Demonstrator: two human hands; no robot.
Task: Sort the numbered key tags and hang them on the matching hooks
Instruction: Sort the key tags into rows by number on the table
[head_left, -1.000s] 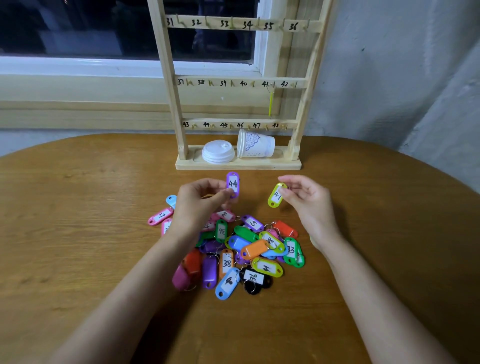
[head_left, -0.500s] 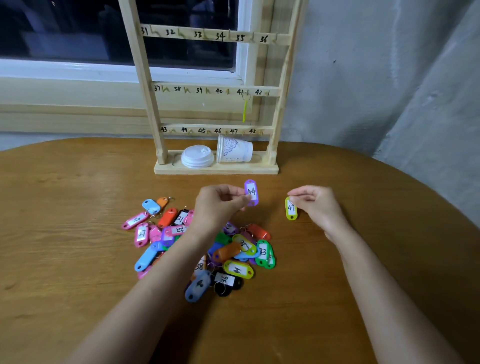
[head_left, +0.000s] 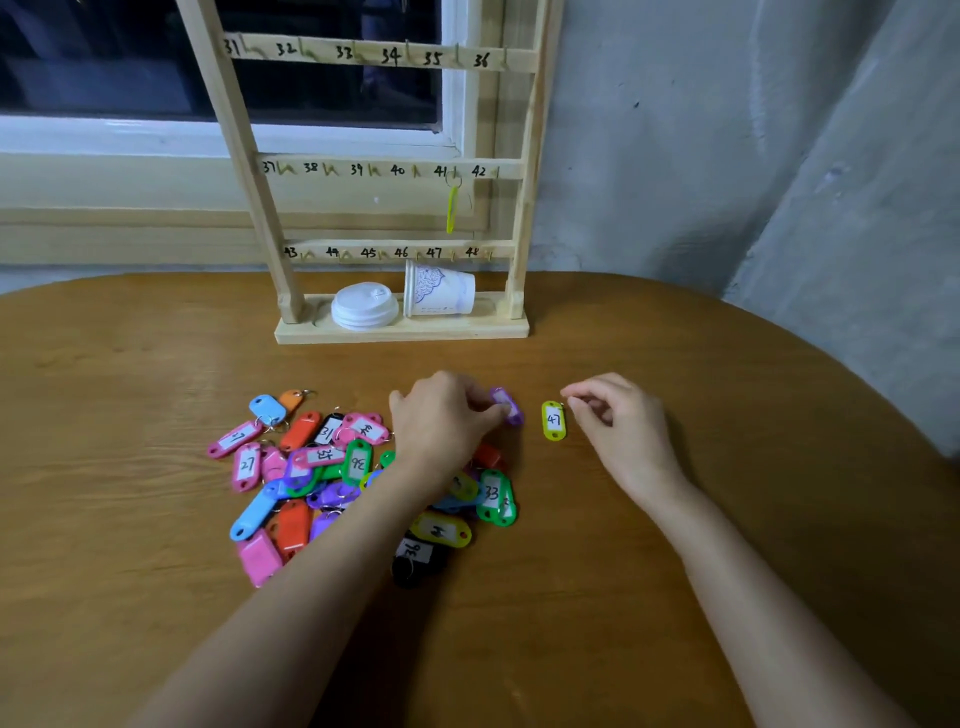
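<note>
At frame centre: left hand (head_left: 447, 415), fingers curled, pinching purple key tag (head_left: 506, 406) low over wooden table (head_left: 727, 519). Just right of it: yellow-green tag 47 (head_left: 554, 420) flat on table, ring end pinched between thumb and forefinger of right hand (head_left: 618, 423). Left of centre, partly under left forearm: loose pile of tags (head_left: 311, 467). Upper centre: numbered hook rack (head_left: 400, 332), one hanging tag (head_left: 452, 208) at hook 41.

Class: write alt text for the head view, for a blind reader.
A left hand pinches a purple tag and the right hand is at the ring of yellow tag 47, on a table beside a pile of coloured tags, before a numbered hook rack.
</note>
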